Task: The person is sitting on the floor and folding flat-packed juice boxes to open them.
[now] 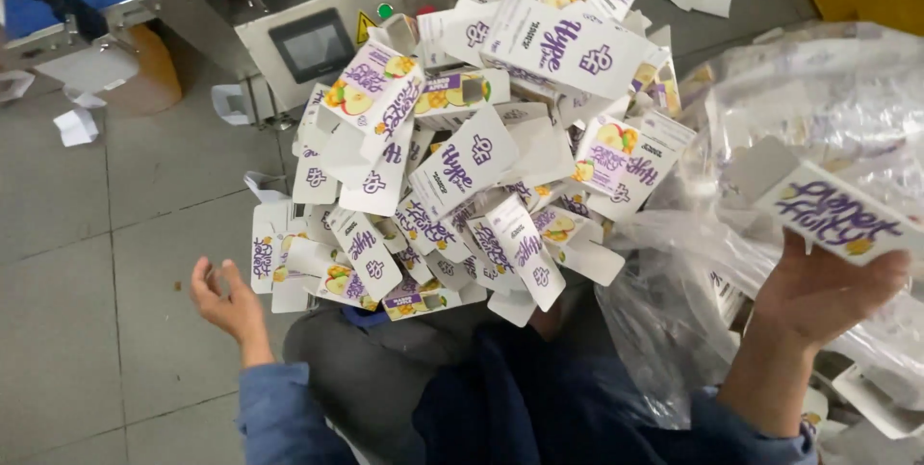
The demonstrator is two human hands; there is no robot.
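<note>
While the right hand (828,292) lies palm up at the right of the head view, its fingers prop a small white carton (835,212) printed in purple lettering with fruit, which rests tilted on the fingertips rather than being gripped tight. Behind that carton sits a clear plastic bag (818,109), crumpled and holding more of the same cartons. The left hand (223,299) is loose and empty, fingers half curled, palm turned inward, just beside the lower left edge of a big heap of flattened and part-folded cartons (472,167). That heap, white with purple print and fruit pictures, spreads across the middle of the view above the person's dark lap (462,388). Both forearms wear blue sleeves (284,417). Beyond the heap stands a grey metal machine (279,12) with a dark touch screen (313,44) and a green button (385,11). Loose scraps of white card (77,125) lie on the grey tiled floor (87,263).
</note>
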